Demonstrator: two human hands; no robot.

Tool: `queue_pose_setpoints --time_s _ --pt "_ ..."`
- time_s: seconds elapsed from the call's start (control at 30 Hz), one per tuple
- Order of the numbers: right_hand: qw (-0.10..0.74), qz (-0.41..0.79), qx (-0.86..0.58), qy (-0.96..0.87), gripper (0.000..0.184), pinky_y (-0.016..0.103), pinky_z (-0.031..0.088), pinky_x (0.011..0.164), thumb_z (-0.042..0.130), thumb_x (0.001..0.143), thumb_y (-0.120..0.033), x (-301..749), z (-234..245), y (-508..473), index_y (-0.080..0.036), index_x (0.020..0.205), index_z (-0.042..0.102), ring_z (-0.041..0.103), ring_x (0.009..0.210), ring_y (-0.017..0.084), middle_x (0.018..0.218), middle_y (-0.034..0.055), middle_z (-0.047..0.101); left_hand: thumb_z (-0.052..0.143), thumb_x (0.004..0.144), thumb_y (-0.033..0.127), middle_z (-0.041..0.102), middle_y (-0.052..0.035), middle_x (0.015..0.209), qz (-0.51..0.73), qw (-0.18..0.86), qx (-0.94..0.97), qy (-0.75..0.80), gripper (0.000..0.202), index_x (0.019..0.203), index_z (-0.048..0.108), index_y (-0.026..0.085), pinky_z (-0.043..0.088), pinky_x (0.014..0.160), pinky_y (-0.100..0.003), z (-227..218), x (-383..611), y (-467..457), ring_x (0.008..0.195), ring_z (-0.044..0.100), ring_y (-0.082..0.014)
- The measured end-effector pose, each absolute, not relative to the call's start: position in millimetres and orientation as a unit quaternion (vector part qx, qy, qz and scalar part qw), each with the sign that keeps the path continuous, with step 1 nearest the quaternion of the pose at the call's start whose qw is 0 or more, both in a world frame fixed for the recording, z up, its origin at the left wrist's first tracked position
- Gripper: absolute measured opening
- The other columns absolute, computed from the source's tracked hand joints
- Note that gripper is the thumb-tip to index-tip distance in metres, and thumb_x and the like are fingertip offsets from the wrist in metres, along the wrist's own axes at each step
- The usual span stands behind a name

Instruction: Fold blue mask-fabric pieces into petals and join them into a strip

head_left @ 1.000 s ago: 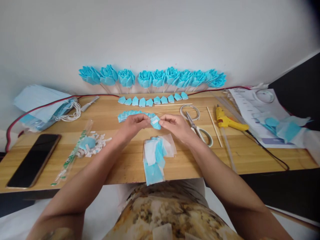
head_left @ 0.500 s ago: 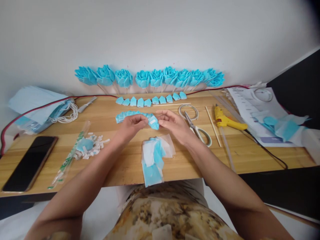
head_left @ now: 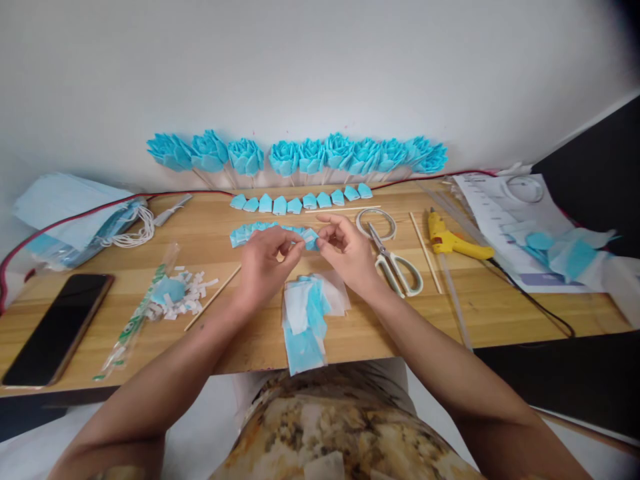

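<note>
My left hand and my right hand meet over the middle of the wooden desk. Both pinch a small folded blue petal piece between their fingertips. Just behind them lies a fanned row of blue folded petals, and farther back a second row of petals. A pile of blue and white cut squares lies under my wrists at the desk's front edge. A thin wooden stick lies left of my left forearm.
Several blue paper roses lean on the wall. Scissors, a tape ring, a yellow glue gun and skewers lie right. At left are a phone, paper scraps, a plastic sleeve and blue masks.
Both hands moved slightly forward and closer, closing round the blue petal piece. The left arm shifted right, uncovering the wooden stick on the desk.
</note>
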State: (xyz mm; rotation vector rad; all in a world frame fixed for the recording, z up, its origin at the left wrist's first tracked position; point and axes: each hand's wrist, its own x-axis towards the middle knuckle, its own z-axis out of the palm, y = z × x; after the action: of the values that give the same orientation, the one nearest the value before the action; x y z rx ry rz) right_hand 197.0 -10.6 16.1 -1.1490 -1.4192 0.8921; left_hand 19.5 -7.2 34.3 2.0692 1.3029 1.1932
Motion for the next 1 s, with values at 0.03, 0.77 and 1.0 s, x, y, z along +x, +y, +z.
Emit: queue_pose_setpoints --time_s 0.03,0.77,1.0 --pt "0.527 0.362 -0.482 -0.599 0.038 0.031 0.051 0.079 0.064 0.081 -0.022 196 17 -12 -0.023 0.119 0.060 0.062 0.080 0.014 0.086 -0.0005 0.066 0.062 0.088 0.025 0.057 0.0024 0.064 0.420 0.190 0.757 0.463 0.013 0.080 0.071 0.021 0.037 0.075 -0.033 33 20 -8 0.063 0.050 -0.0130" --pt "0.507 0.353 -0.489 -0.616 0.053 0.035 0.056 0.082 0.063 0.085 -0.021 188 19 -20 -0.030 0.136 0.055 0.065 0.086 0.017 0.093 0.0011 0.070 0.062 0.090 0.030 0.056 0.0019 0.062 0.386 0.125 0.775 0.484 0.016 0.086 0.076 0.023 0.034 0.073 -0.033 22 21 -2 0.064 0.050 -0.0146" --pt "0.494 0.347 -0.492 -0.627 0.053 0.035 0.056 0.081 0.063 0.085 -0.020 188 19 -20 -0.030 0.136 0.055 0.064 0.086 0.018 0.094 0.0016 0.070 0.062 0.090 0.027 0.054 0.0025 0.061 0.387 0.135 0.777 0.479 0.015 0.085 0.075 0.023 0.034 0.073 -0.034 21 20 -2 0.062 0.049 -0.0138"
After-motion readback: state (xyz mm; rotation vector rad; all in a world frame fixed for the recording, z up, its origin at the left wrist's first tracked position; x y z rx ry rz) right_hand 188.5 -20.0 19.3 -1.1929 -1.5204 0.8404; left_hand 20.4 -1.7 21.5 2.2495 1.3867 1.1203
